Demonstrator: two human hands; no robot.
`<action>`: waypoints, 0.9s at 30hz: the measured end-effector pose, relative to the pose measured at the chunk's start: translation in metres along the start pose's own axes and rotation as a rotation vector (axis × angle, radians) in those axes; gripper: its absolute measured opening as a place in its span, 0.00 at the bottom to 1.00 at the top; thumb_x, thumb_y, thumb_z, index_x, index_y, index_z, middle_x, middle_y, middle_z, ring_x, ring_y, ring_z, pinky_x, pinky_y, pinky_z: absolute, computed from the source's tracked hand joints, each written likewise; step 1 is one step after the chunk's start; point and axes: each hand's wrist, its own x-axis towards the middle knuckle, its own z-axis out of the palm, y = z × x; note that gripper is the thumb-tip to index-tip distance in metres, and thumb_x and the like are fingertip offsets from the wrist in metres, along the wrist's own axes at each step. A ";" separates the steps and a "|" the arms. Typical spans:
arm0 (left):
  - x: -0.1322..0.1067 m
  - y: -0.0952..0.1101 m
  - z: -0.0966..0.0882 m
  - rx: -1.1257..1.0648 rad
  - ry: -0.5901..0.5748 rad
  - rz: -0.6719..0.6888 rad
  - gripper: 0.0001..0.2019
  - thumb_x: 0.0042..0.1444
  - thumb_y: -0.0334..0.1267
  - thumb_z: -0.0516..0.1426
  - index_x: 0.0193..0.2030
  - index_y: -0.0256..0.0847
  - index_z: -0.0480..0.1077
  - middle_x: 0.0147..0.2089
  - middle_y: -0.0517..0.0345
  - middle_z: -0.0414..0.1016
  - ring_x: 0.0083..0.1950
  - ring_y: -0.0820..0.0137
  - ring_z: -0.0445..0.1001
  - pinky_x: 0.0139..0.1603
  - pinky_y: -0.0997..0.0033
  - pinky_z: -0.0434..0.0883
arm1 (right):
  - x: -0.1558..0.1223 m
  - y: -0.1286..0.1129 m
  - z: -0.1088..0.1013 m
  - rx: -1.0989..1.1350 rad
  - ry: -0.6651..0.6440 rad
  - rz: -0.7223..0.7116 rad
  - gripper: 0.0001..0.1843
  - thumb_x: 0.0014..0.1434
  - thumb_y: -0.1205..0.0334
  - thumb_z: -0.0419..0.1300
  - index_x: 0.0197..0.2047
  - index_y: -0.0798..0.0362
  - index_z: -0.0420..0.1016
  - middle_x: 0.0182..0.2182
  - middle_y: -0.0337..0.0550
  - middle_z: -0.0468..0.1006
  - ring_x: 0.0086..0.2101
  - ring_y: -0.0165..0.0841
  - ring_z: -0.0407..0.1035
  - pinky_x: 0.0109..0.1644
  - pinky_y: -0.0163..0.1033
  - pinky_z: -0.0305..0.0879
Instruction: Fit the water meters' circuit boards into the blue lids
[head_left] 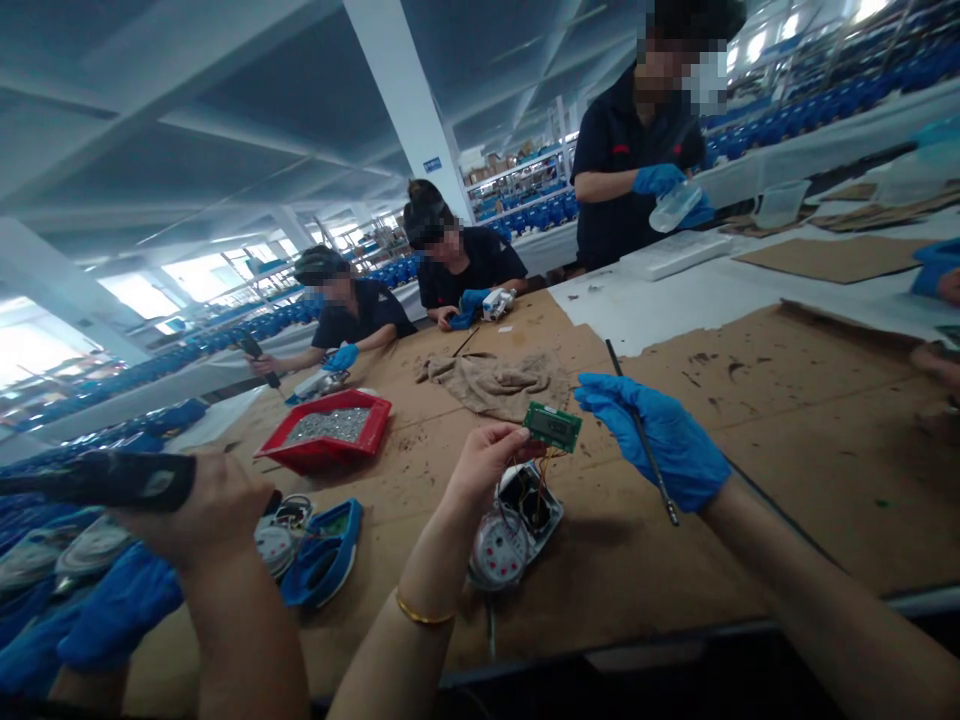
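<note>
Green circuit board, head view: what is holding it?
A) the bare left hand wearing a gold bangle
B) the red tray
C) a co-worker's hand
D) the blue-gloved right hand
A. The bare left hand holds the green circuit board in its fingers, and the gold bangle sits on that wrist.

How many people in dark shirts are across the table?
3: a seated person at left, a seated person mid-table, a standing person at right. Others may be hidden.

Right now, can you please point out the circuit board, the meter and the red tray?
Circuit board (553, 426): head view, on the middle of its green face.
Meter (498, 552): head view, on its round dial.
Red tray (319, 458): head view, on its front wall.
</note>
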 end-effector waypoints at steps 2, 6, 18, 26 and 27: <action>-0.002 -0.002 0.005 0.018 0.018 0.007 0.22 0.37 0.50 0.73 0.31 0.32 0.79 0.33 0.49 0.83 0.36 0.68 0.81 0.48 0.68 0.77 | 0.002 -0.007 0.004 0.030 -0.068 -0.006 0.27 0.65 0.49 0.56 0.60 0.56 0.74 0.51 0.54 0.82 0.48 0.47 0.79 0.58 0.56 0.74; -0.006 -0.007 0.015 0.105 0.045 0.069 0.21 0.43 0.52 0.71 0.32 0.34 0.79 0.34 0.49 0.83 0.36 0.67 0.81 0.46 0.66 0.77 | 0.007 -0.022 0.014 -0.097 -0.226 -0.048 0.23 0.64 0.49 0.55 0.56 0.52 0.77 0.47 0.52 0.84 0.45 0.49 0.79 0.53 0.56 0.75; -0.037 -0.026 0.041 1.343 0.080 0.186 0.11 0.63 0.44 0.60 0.41 0.40 0.79 0.40 0.48 0.83 0.44 0.60 0.80 0.46 0.66 0.71 | -0.030 0.013 0.037 0.252 -0.280 0.214 0.28 0.59 0.46 0.63 0.59 0.50 0.75 0.51 0.50 0.83 0.50 0.44 0.78 0.60 0.54 0.74; -0.031 -0.050 0.038 1.635 -0.147 0.415 0.10 0.59 0.41 0.62 0.35 0.36 0.78 0.37 0.44 0.82 0.44 0.58 0.79 0.65 0.52 0.65 | -0.053 0.038 0.038 0.406 -0.215 0.284 0.31 0.57 0.48 0.69 0.62 0.46 0.73 0.54 0.48 0.81 0.54 0.43 0.76 0.63 0.54 0.72; -0.029 -0.052 0.038 1.638 -0.134 0.446 0.06 0.58 0.37 0.62 0.34 0.37 0.77 0.37 0.45 0.81 0.44 0.58 0.78 0.65 0.52 0.64 | -0.055 0.041 0.035 0.397 -0.218 0.273 0.31 0.58 0.49 0.68 0.62 0.45 0.72 0.55 0.47 0.81 0.55 0.43 0.75 0.64 0.55 0.71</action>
